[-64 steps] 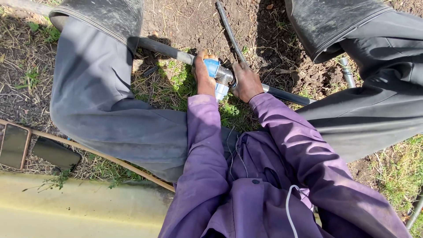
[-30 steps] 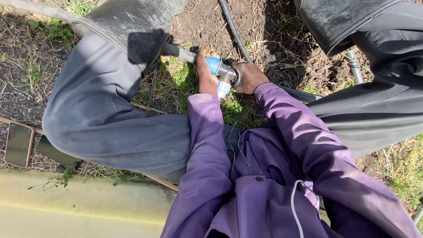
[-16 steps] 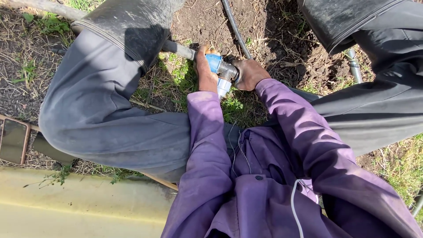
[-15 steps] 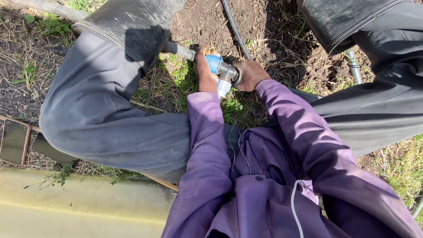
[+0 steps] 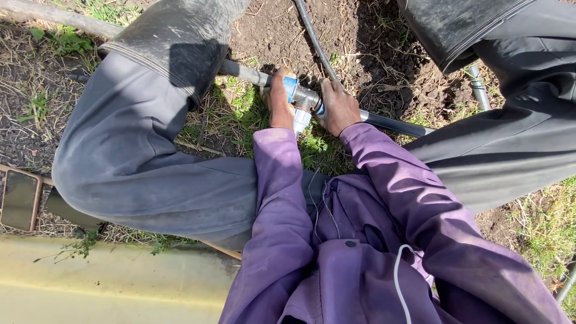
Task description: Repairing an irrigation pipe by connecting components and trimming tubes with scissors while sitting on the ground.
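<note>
1. Left hand (image 5: 279, 102) is gripping the blue fitting (image 5: 292, 90), fingers curled round it where the grey pipe (image 5: 243, 73) enters.
2. Right hand (image 5: 339, 108) is clamping the fitting's other end, fingers wrapped shut over the joint with the black pipe (image 5: 393, 125).
3. The fitting is sitting just above the soil (image 5: 360, 36), between both knees, with its white stub (image 5: 302, 122) pointing towards the body.
4. Room is tight: the left boot (image 5: 180, 42) is crossing over the grey pipe, and the right leg (image 5: 510, 144) is covering the black pipe's far run.
5. A thin black hose (image 5: 312, 36) is running up from the fitting to the top edge.
6. A phone (image 5: 19, 199) is lying at the left edge, well apart.
</note>
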